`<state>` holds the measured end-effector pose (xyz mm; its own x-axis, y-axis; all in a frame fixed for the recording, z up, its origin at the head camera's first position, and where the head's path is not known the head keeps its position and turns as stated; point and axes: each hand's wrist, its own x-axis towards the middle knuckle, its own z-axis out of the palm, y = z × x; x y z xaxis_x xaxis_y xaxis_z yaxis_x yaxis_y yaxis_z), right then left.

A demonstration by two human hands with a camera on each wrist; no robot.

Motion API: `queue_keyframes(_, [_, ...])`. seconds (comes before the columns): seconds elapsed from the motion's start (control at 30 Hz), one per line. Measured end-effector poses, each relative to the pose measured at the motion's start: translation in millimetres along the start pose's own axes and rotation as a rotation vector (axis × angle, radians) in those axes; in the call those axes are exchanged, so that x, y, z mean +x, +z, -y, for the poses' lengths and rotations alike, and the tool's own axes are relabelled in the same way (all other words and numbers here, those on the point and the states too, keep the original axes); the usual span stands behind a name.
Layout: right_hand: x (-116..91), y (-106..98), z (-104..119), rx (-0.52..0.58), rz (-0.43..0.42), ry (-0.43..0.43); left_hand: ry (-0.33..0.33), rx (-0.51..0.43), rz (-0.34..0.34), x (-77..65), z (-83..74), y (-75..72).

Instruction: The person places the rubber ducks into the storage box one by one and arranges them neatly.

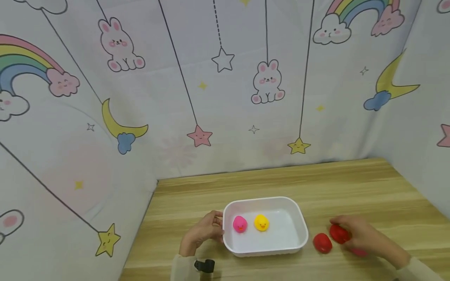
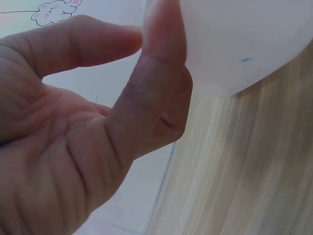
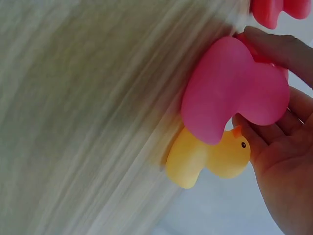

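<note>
My left hand [image 1: 204,231] is at the left side of a white plastic tub [image 1: 303,230], its bent fingers and thumb holding the wall. In the tub sit a pink toy duck [image 1: 240,224] and a yellow toy duck [image 1: 261,222]. To the tub's right, my right hand [image 1: 362,236], slightly blurred, grips a red toy duck [image 1: 339,233] between thumb and fingers. Another red duck [image 1: 322,243] stands just left of it. In the right wrist view, a pink duck [image 3: 220,90] partly hides the gripped one, and a yellow duck [image 3: 188,159] stands close by.
The wood-grain table [image 1: 190,191] carries everything. A white cloth [image 1: 232,109] printed with rabbits, stars and rainbows hangs behind it and along both sides. A black strap piece [image 1: 205,266] shows at my left wrist.
</note>
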<state>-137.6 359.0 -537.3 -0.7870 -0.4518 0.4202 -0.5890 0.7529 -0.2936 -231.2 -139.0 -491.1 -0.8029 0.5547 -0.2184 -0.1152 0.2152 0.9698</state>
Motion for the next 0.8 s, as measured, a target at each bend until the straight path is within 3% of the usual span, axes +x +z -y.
queue_keyframes(0.1, [2.0, 3.8, -2.7, -0.052, -0.02, -0.057, 0.002, -0.011, 0.005, 0.2, -0.7, 0.3])
queue_keyframes(0.2, [3.7, 4.5, -1.6, -0.051, -0.014, -0.05, 0.005, -0.024, 0.004, -0.6, -1.7, 1.2])
queue_keyframes(0.43, [10.3, -6.6, 9.5, 0.192, 0.046, 0.142, -0.002, -0.008, -0.015, -2.3, -2.8, 2.2])
queue_keyframes(0.8, [28.1, -23.9, 17.6, 0.406, 0.046, 0.253, 0.002, -0.012, -0.006, -0.5, -1.6, 0.8])
